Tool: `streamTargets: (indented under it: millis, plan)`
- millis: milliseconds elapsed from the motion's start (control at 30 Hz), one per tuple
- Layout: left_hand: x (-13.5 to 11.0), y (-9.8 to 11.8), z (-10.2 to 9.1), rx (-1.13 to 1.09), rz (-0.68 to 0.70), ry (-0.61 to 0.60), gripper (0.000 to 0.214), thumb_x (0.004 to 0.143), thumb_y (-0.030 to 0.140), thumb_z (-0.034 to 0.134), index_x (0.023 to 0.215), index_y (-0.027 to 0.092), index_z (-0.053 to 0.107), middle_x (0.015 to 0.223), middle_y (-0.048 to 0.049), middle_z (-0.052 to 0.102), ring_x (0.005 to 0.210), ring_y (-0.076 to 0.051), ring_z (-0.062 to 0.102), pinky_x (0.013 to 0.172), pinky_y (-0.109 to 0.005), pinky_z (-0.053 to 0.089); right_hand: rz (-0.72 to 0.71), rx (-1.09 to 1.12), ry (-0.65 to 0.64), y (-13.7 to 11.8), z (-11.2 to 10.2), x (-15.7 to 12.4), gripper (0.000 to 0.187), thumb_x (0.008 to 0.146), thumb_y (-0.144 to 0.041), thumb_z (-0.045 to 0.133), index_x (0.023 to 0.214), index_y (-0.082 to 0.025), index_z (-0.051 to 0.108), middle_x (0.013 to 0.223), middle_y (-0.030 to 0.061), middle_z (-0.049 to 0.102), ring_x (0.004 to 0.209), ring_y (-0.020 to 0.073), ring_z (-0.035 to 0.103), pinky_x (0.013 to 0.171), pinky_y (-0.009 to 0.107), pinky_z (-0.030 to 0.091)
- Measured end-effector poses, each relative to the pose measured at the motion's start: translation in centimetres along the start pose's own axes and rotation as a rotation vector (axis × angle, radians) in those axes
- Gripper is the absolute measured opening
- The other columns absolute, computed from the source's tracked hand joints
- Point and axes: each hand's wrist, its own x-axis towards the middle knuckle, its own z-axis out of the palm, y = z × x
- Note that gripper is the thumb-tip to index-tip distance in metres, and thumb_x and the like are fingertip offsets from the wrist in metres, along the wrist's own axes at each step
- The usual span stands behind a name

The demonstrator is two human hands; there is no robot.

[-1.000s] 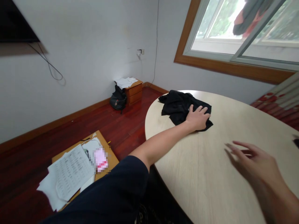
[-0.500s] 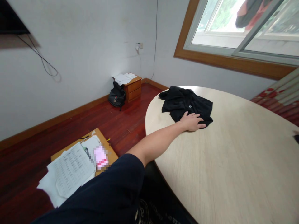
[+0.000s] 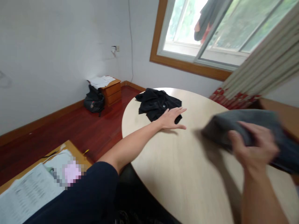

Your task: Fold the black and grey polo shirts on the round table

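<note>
A crumpled black garment (image 3: 154,101) lies near the far left rim of the round table. My left hand (image 3: 171,119) is at its near right edge, fingers spread and the thumb apart, gripping nothing. Over the right part of the table, my right hand (image 3: 254,144) is closed on a dark grey garment (image 3: 254,119), blurred by motion. This cloth bunches under the fingers and trails off to the right, where a darker navy part hangs. Its exact kind cannot be made out.
The pale round table (image 3: 187,180) fills the middle. A small wooden stand (image 3: 77,152) with papers is at lower left. Beyond it are a black backpack (image 3: 94,99) and a drawer cabinet (image 3: 113,93). A curtain (image 3: 261,62) hangs beside the window at right.
The view has turned right. My right hand has come into view with the grey garment. My left hand has lifted off the black garment's surface slightly, fingers spread wider.
</note>
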Motion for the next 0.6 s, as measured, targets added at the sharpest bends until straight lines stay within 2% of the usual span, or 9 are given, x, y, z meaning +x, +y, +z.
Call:
streamTargets:
  millis: [67,100,133,200,233,333,433,500,600]
  plan:
    - [0.0,0.1,0.7,-0.046,0.07,-0.003,0.107,0.077,0.054,0.073,0.161,0.022,0.016,0.167,-0.0137,0.018,0.152,-0.03,0.02,0.122,-0.048,0.021,0.016,0.307,-0.211,-1.5,3.0,1.0,0.035,0.096,-0.048,0.052,0.102,-0.021,0.073,0.1,0.0135,0.073,0.093,0.0261,0.069,0.081,0.043,0.057]
    - [0.0,0.0,1.0,-0.06,0.094,-0.029,0.107,0.074,0.046,0.076,0.16,0.021,0.018,0.167,-0.0144,0.018,0.151,-0.031,0.023,0.121,-0.046,0.023,0.038,0.37,-0.275,-1.7,4.4,1.3,0.036,0.096,-0.05,0.052,0.1,-0.021,0.073,0.098,0.0126,0.073,0.088,0.0254,0.07,0.075,0.041,0.057]
    - [0.0,-0.2,1.4,-0.067,0.113,-0.081,0.103,0.074,0.04,0.076,0.16,0.022,0.022,0.166,-0.0139,0.02,0.15,-0.031,0.026,0.12,-0.044,0.026,0.044,0.362,-0.289,-1.5,5.5,1.3,0.035,0.093,-0.05,0.055,0.099,-0.021,0.073,0.098,0.012,0.073,0.088,0.0252,0.07,0.074,0.04,0.057]
    - [0.1,-0.5,2.0,-0.086,0.097,-0.124,0.091,0.076,0.034,0.073,0.156,0.022,0.033,0.162,-0.014,0.031,0.148,-0.031,0.033,0.118,-0.043,0.031,0.074,0.301,-0.297,-0.1,6.9,1.0,0.034,0.092,-0.046,0.057,0.104,-0.019,0.073,0.106,0.0129,0.072,0.096,0.0261,0.068,0.084,0.042,0.056]
    - [0.2,-0.6,2.3,-0.101,0.09,-0.128,0.085,0.076,0.032,0.072,0.154,0.022,0.038,0.16,-0.014,0.035,0.146,-0.031,0.036,0.117,-0.043,0.033,0.086,0.272,-0.309,0.9,7.3,0.7,0.036,0.09,-0.044,0.057,0.109,-0.018,0.072,0.111,0.0141,0.071,0.101,0.0276,0.067,0.09,0.045,0.054]
    - [0.3,-0.5,2.6,-0.18,0.125,-0.079,0.07,0.074,0.026,0.071,0.142,0.02,0.054,0.15,-0.0141,0.05,0.141,-0.031,0.043,0.114,-0.042,0.037,0.171,0.186,-0.235,4.0,8.0,0.0,0.053,0.081,-0.041,0.064,0.126,-0.014,0.064,0.122,0.0186,0.065,0.113,0.032,0.061,0.102,0.052,0.046]
    - [0.4,0.4,2.8,-0.318,0.189,0.008,0.055,0.072,0.02,0.071,0.127,0.018,0.065,0.134,-0.0137,0.062,0.129,-0.03,0.055,0.11,-0.043,0.04,0.248,0.202,-0.22,5.5,8.6,-0.4,0.064,0.075,-0.038,0.069,0.134,-0.016,0.058,0.129,0.0184,0.062,0.116,0.0323,0.059,0.105,0.053,0.043]
    - [0.4,1.5,2.8,-0.439,0.197,0.084,0.049,0.069,0.021,0.074,0.118,0.017,0.068,0.127,-0.0136,0.066,0.119,-0.03,0.061,0.107,-0.044,0.043,0.256,0.3,-0.294,5.3,8.8,-0.3,0.056,0.074,-0.035,0.068,0.127,-0.018,0.063,0.123,0.0145,0.067,0.11,0.0306,0.062,0.101,0.051,0.047]
    - [0.4,3.0,2.7,-0.645,0.199,0.191,0.049,0.066,0.027,0.081,0.111,0.015,0.068,0.121,-0.0142,0.068,0.113,-0.03,0.063,0.103,-0.044,0.046,0.239,0.487,-0.364,3.9,8.3,0.3,0.031,0.075,-0.035,0.067,0.101,-0.019,0.073,0.105,0.0091,0.074,0.098,0.0286,0.065,0.092,0.045,0.051]
